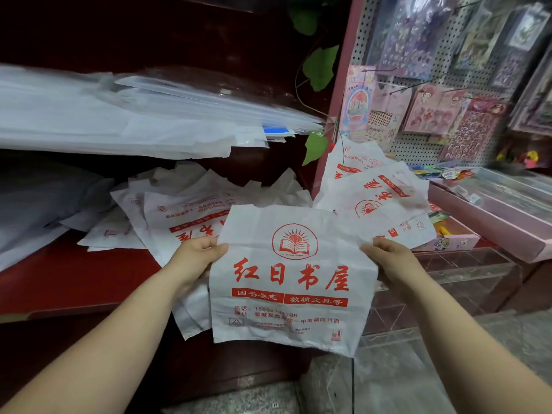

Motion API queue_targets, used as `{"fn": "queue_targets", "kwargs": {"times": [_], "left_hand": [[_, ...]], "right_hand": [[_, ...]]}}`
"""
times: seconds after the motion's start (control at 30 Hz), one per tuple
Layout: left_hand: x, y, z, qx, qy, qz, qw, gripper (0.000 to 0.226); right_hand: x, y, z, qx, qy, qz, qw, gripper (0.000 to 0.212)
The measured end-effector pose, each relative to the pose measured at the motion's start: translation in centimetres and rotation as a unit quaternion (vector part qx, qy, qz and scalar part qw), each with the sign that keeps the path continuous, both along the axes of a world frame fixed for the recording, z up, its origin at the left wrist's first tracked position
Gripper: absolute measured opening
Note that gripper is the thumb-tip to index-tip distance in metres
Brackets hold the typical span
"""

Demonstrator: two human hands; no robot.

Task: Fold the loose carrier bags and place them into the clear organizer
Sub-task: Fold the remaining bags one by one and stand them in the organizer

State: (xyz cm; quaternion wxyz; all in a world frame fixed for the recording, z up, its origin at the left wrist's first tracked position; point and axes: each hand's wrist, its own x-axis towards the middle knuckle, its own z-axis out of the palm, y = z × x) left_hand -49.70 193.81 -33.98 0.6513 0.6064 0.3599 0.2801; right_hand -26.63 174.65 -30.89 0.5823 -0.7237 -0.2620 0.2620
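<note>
Left hand (195, 256) grip pinching carrier bag (294, 282), right hand (389, 254) likewise, both reaching forward, bag seemingly held taut.

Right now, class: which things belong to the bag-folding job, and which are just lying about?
Job: held carrier bag, left hand, right hand, loose bags, clear organizer.
Lying about: sticker packs, green leaves, pink tray, white sheet stack.

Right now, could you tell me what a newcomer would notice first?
The white plastic carrier bag with red lettering, held spread at centre between the left hand and right hand. Behind it, more white printed bags lie heaped on the dark red shelf, and a pegboard of pastel sticker sheets hangs at upper right.
</note>
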Motion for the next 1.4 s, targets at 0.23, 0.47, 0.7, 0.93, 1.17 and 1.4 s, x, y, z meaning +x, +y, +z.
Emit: {"fn": "queue_targets", "kwargs": {"times": [0.23,0.47,0.7,0.93,1.17,1.4], "left_hand": [[-0.5,-0.7,0.6,0.008,-0.001,-0.030,1.000,0.013],[0.1,-1.1,1.2,0.018,-0.014,-0.079,0.997,0.016],[-0.5,-0.7,2.1,-0.025,-0.114,-0.107,0.987,0.048],[0.3,-0.1,2.7,-0.027,-0.034,-0.083,0.996,0.029],[2.0,-1.3,3.0,0.153,0.008,0.059,0.986,0.017],[1.6,-0.8,3.0,0.115,-0.068,0.075,0.988,0.016]], "right_hand": [[0.7,-1.2,-0.3,0.048,0.060,0.078,0.994,0.022],[1.5,-1.8,-0.4,0.086,0.061,0.032,0.994,0.020],[1.5,-2.3,0.1,0.139,0.074,0.089,0.983,0.045],[1.7,-2.5,0.6,0.094,-0.010,0.081,0.992,0.044],[1.3,-2.9,1.0,0.055,-0.066,0.106,0.991,0.046],[0.7,-2.7,0.8,0.080,-0.039,0.064,0.994,0.041]]}}
